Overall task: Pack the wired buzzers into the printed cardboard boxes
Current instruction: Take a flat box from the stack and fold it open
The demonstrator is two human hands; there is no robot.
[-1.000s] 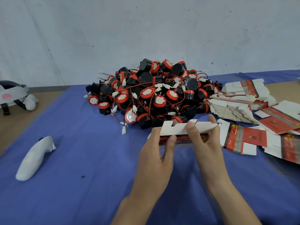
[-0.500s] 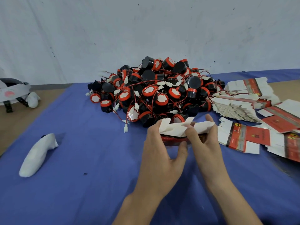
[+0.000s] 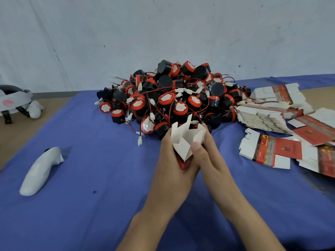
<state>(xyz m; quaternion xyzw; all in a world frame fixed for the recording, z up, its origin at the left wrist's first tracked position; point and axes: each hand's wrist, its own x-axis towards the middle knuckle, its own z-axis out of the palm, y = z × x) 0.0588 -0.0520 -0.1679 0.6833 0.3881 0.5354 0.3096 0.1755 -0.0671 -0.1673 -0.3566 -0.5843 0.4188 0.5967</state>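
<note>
Red printed cardboard box (image 3: 183, 149) half-opened, white flaps splayed upward, gripped between both hands, left hand (image 3: 172, 163), right hand (image 3: 208, 158)

buzzer pile (image 3: 174, 98) behind held box (image 3: 183, 142), flat boxes (image 3: 272, 151) right

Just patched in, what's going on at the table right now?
A person is setting up one printed cardboard box above the blue cloth. The left hand grips its red body, and the right hand pinches one of the white flaps, which stand open at the top. No buzzer shows inside it. The pile of wired buzzers sits just behind, and the flat boxes lie to the right.
</note>
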